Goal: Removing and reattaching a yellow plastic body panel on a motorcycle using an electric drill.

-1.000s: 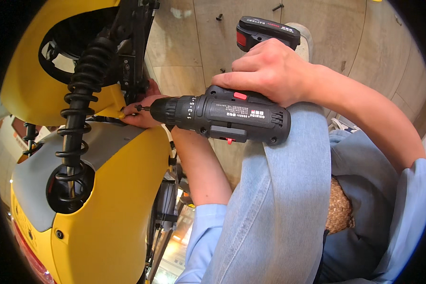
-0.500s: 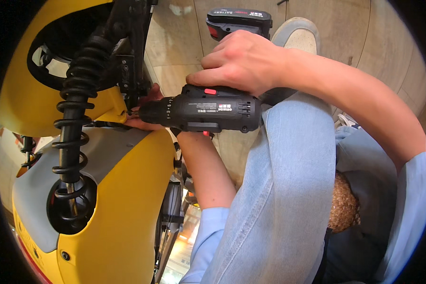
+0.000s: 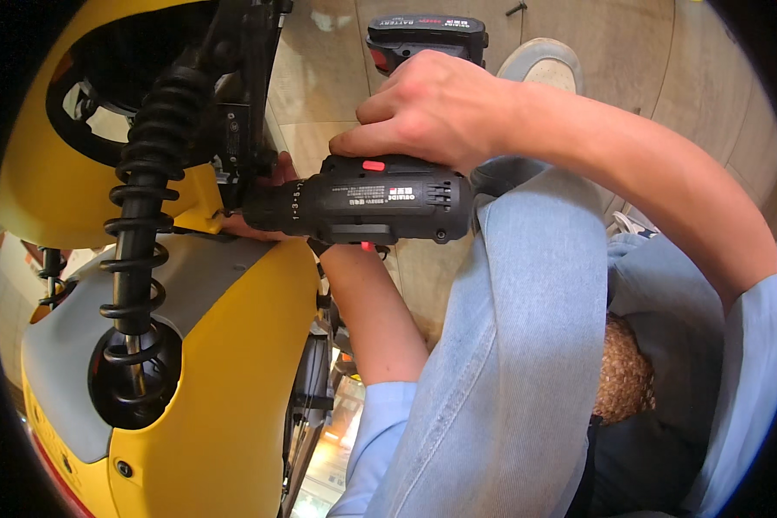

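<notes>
My right hand [image 3: 432, 112] is wrapped round the grip of a black cordless drill [image 3: 388, 203], which lies level with its chuck to the left. The drill's battery [image 3: 427, 34] shows beyond my knuckles. At the chuck end, the drill meets a corner of the yellow body panel [image 3: 200, 198] beside a black bracket [image 3: 233, 129]; the exact contact is hidden. My left hand [image 3: 255, 228] reaches in beneath the drill. Only parts of its fingers show around the chuck, so their grip cannot be made out.
A black coil-spring shock absorber [image 3: 138, 224] stands in front of the yellow and grey bodywork [image 3: 242, 345] on the left. A loose screw [image 3: 516, 9] lies on the wood-look floor [image 3: 622, 52]. My denim-covered knee [image 3: 535, 259] and shoe [image 3: 540, 65] are close to the drill.
The drill and my right hand have shifted slightly left, bringing the chuck closer to the yellow panel's corner. The gap at the drill's tip looks shorter.
</notes>
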Demonstrator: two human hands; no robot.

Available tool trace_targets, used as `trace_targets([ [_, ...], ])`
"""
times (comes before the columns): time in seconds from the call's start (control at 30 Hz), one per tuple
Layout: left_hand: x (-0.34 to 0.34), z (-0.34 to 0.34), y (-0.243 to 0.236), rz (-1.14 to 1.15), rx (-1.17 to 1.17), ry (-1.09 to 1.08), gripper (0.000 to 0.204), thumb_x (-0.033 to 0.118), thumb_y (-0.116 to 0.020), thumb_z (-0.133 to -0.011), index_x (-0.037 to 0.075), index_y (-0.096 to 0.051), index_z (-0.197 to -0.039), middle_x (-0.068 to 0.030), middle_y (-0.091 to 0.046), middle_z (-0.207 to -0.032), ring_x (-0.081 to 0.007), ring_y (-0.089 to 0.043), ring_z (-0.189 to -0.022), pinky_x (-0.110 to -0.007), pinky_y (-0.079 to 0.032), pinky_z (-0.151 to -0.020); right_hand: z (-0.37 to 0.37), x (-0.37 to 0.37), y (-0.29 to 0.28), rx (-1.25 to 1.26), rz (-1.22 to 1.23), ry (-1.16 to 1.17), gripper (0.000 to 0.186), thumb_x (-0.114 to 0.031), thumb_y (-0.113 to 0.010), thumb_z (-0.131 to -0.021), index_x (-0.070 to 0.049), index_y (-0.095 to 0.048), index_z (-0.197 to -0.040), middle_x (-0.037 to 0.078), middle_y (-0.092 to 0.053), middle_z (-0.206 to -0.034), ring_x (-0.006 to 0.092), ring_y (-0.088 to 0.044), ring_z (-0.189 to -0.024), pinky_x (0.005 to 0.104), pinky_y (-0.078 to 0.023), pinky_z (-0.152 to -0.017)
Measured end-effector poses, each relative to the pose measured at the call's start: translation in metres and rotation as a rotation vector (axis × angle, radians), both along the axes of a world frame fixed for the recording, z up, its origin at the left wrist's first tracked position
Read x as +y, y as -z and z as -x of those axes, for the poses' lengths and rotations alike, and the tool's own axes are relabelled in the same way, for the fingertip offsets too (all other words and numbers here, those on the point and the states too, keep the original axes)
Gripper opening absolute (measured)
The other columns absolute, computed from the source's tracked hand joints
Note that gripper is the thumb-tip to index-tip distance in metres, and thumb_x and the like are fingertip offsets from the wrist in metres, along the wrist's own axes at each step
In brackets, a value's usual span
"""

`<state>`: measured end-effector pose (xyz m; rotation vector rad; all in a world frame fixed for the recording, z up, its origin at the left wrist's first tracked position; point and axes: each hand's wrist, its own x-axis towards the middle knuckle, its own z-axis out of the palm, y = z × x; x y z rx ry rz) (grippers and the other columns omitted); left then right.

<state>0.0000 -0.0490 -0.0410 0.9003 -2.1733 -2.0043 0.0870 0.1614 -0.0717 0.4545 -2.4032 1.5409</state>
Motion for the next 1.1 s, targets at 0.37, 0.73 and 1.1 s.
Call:
trace_targets([
  [0.37, 0.004, 0.028, -0.025, -0.056, 0.035, 0.136, 0.103, 0.091, -0.036, -0.077, 0.007, -0.047, -0.136, -0.0179, -0.055, -0.129, -0.0334, -0.052, -0.12, -0.054, -0.048, -0.098, -0.01, 0.004, 0.001, 0.009, 0.034, 0.068, 0.045, -0.016, -0.07, -0.069, -0.009, -0.066, -0.113, 0.006, -0.058, -0.071, 0.0272, -0.063, -0.064, 0.0383, -0.049, -0.057],
  [0.73, -0.003, 0.034, -0.025, -0.071, 0.041, 0.226, 0.097, 0.086, -0.033, -0.083, 0.009, -0.044, -0.14, -0.0199, -0.053, -0.132, -0.0367, -0.05, -0.122, -0.054, -0.05, -0.094, -0.026, 0.008, 0.004, 0.019, 0.053, 0.062, 0.043, -0.019, -0.069, -0.07, -0.006, -0.067, -0.112, 0.005, -0.055, -0.068, 0.0263, -0.061, -0.06, 0.0387, -0.049, -0.054],
  [1.1, 0.001, 0.015, -0.022, 0.294, 0.07, 0.24, 0.06, 0.062, -0.029, -0.101, 0.016, -0.034, -0.139, -0.0157, -0.064, -0.109, -0.0294, -0.065, -0.091, -0.048, -0.061, -0.072, -0.026, 0.01, 0.006, 0.019, 0.063, 0.094, 0.044, -0.019, -0.069, -0.07, -0.006, -0.067, -0.112, 0.005, -0.055, -0.067, 0.0261, -0.061, -0.059, 0.0383, -0.05, -0.054],
])
